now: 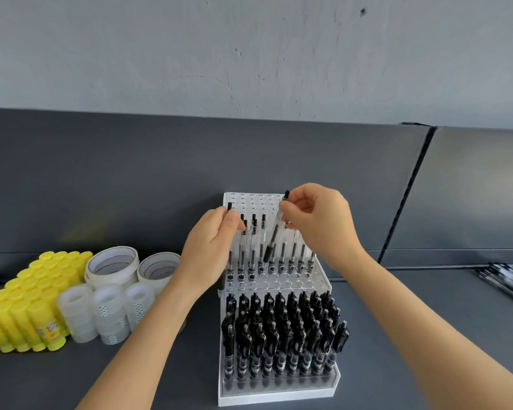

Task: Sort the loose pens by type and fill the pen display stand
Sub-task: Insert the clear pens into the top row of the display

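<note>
Right hand [314, 220] pinches clear pen [274, 232] (tilted); labels unreadable.

The right hand [317, 223] pinches a tilted clear pen [274, 232] above the display stand [279, 392], while the left hand [211, 247] grips another pen [229, 207] at its left edge.
</note>
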Demonstrator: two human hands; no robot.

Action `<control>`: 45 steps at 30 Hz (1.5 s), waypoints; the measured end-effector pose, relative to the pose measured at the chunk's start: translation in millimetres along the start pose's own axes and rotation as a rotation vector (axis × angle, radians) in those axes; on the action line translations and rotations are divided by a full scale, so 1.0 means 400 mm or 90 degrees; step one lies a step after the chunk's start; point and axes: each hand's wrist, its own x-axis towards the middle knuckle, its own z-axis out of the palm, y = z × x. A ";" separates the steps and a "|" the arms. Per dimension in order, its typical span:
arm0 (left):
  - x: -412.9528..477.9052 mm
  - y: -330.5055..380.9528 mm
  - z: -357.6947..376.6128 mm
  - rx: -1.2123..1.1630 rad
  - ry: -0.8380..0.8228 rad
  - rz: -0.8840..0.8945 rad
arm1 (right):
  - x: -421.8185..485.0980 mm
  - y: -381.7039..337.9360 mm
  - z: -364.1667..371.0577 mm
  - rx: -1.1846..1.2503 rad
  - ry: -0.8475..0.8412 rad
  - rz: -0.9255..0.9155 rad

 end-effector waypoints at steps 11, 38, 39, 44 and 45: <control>-0.003 -0.008 -0.017 -0.045 0.034 0.027 | 0.014 0.030 0.037 -0.078 -0.031 -0.030; -0.020 0.013 0.005 -0.022 0.053 -0.024 | 0.015 0.056 0.071 -0.106 -0.127 -0.005; -0.020 0.013 0.005 -0.017 0.056 -0.025 | 0.015 0.060 0.071 -0.099 -0.120 0.003; -0.020 0.007 0.008 -0.007 0.059 -0.034 | 0.012 0.071 0.072 -0.081 -0.139 0.017; -0.019 0.006 0.010 -0.006 0.057 -0.034 | 0.013 0.069 0.071 -0.087 -0.153 0.012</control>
